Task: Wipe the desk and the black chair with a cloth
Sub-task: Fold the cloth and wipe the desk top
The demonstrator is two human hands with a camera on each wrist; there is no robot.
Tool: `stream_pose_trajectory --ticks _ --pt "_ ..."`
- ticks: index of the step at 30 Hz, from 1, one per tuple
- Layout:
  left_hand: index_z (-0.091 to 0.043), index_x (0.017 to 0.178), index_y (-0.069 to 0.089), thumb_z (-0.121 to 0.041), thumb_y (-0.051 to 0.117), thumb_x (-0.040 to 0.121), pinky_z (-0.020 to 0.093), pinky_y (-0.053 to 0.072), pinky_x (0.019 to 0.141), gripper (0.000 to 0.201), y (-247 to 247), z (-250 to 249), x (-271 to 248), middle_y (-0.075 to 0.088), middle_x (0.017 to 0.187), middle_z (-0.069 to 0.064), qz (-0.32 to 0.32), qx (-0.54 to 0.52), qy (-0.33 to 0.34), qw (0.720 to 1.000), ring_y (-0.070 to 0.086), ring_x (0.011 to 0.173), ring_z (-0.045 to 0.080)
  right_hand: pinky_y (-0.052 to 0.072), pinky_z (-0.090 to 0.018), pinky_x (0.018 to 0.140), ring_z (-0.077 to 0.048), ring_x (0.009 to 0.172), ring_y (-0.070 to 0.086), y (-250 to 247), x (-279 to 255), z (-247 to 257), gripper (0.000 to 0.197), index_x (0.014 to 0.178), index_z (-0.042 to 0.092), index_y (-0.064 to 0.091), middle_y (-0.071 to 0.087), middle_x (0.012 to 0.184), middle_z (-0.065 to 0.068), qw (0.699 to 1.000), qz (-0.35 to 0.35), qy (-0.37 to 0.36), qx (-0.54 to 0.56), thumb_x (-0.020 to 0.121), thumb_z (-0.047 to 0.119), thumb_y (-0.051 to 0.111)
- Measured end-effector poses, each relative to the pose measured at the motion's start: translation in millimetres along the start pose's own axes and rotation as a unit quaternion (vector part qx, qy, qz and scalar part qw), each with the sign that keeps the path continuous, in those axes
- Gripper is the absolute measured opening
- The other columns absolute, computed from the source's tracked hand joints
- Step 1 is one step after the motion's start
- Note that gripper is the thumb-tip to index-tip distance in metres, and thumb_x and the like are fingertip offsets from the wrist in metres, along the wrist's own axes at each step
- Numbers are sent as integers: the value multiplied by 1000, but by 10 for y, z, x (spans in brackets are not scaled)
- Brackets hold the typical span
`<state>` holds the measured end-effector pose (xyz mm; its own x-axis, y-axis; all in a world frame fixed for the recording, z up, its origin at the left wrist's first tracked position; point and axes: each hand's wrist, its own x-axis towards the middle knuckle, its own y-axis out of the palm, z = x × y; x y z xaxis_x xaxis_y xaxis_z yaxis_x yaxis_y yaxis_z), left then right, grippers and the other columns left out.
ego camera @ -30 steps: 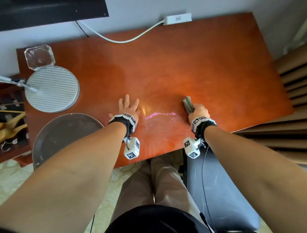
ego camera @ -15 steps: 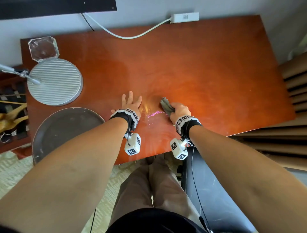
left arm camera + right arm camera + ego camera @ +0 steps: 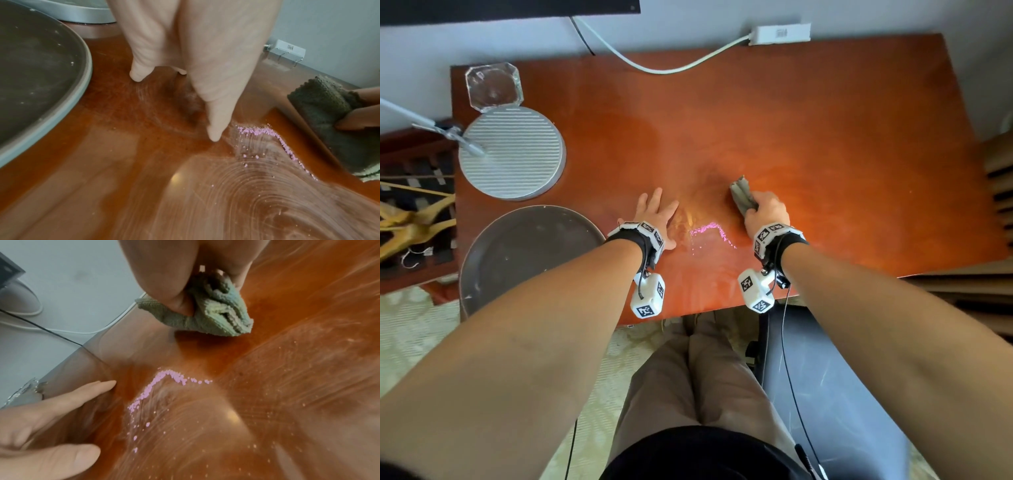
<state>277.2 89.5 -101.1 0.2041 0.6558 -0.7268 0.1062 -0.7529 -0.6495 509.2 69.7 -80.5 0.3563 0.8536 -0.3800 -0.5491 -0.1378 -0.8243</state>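
Grey-green cloth [image 3: 742, 196] sits bunched in the right hand [image 3: 767, 214], fingers curled round it, pressed to the desk [image 3: 825, 137] — left hand [image 3: 655, 216] flat, fingers spread.

Overhead head view, 2 low wrist views

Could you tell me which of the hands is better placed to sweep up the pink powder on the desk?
Right. The right hand already grips the folded grey-green cloth, beside the line of pink powder on the orange-brown wooden desk. The left hand lies flat and holds nothing.
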Motion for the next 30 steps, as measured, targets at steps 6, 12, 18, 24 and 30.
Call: stream_pose_trajectory --ticks 6,12,18,24,30 --pt "-42 155 4 -38 82 74 73 21 107 112 56 6 -106 -27 160 -12 13 16 -5 1000 -21 149 22 51 -31 89 -28 105 61 43 102 29 53 126 34 59 59 123 -2 998 32 -12 -46 84 3 47" --pt "-43 155 3 -29 82 77 74 16 109 112 77 6 -119 -29 159 -12 16 8 -8 1000 -22 149 23 39 -22 71 -18 86 53 142 192 168 39 116 32 64 56 115 6 967 106 -165 -161 90 8 48" --pt "-44 154 1 -25 83 76 75 13 108 114 104 10 -96 -31 158 -14 10 -1 -12 1000 -24 148 22 48 -29 68 -22 90 61 227 152 268 30 108 31 65 58 105 6 935 168 -244 -196 89 14 50" --pt "-44 154 1 -27 83 76 75 17 107 115 103 -5 -82 -31 158 -14 15 4 -21 1000 -24 148 23 51 -34 87 -21 103 58 262 59 302 40 112 28 67 61 114 6 905 228 -290 -209 81 4 58" --pt "-43 154 1 -29 83 77 77 16 106 114 107 2 -67 -31 158 -12 16 5 -12 1000 -24 148 24 53 -33 79 -22 92 63 245 -20 275 39 104 27 70 67 100 4 930 204 -253 -170 85 3 47"
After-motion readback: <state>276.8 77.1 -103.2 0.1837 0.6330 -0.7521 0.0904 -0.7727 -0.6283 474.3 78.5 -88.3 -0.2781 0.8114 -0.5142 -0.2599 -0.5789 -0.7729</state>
